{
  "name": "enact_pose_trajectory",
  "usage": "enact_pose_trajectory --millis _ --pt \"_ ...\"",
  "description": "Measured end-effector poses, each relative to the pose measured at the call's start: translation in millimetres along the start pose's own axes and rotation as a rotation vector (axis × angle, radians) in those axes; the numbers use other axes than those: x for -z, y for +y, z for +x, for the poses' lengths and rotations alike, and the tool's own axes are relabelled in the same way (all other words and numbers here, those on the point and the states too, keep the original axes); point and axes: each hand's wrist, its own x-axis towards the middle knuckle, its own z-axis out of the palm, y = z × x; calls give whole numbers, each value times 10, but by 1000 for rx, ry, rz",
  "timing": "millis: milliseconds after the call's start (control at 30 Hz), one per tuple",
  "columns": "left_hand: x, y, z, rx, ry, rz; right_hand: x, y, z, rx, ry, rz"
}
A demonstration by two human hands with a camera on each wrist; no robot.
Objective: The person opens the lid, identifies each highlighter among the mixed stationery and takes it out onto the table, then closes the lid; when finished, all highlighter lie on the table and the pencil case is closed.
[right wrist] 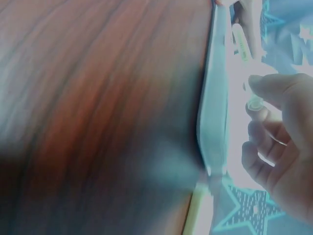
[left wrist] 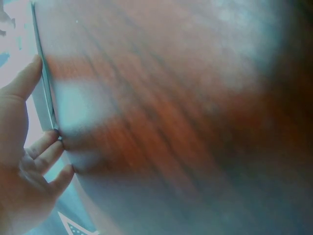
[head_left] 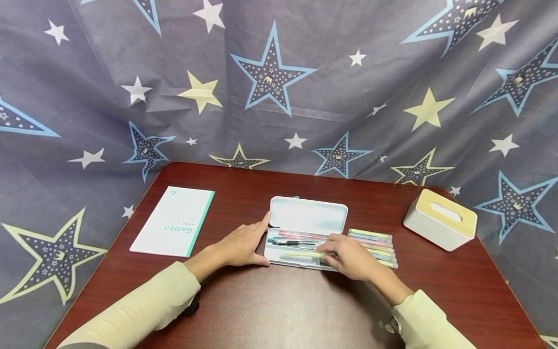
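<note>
An open white pencil case (head_left: 308,214) lies on the table, its lid tipped back. My left hand (head_left: 241,245) rests against the case's left end, fingers extended and thumb at the front corner; the left wrist view shows its fingertips at the case edge. Between thumb and fingertips my right hand (head_left: 352,256) pinches a slim yellow marker (head_left: 300,254) by one end, low over the front of the case. The right wrist view shows this grip beyond the case wall (right wrist: 213,105). Behind the marker, a red pen (head_left: 301,235) and a dark-gripped pen (head_left: 287,242) lie inside.
Several pastel markers (head_left: 369,235) lie in a row right of the case, partly behind my right hand. A tissue box with a wooden top (head_left: 441,220) stands at the far right. On the left lies a white notebook (head_left: 172,223). A star-patterned curtain (head_left: 270,131) hangs behind the table.
</note>
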Motion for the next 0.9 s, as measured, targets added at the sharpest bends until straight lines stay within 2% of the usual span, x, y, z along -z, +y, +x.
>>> enact_pose_trajectory --millis 300,533,900 --pt "0 -1 5 4 -8 -4 171 306 -259 -95 136 130" --pt "5 -2 1 8 -9 -6 331 561 -476 -138 252 98" --pt "-9 -12 3 5 -8 -15 468 971 -817 -256 297 36"
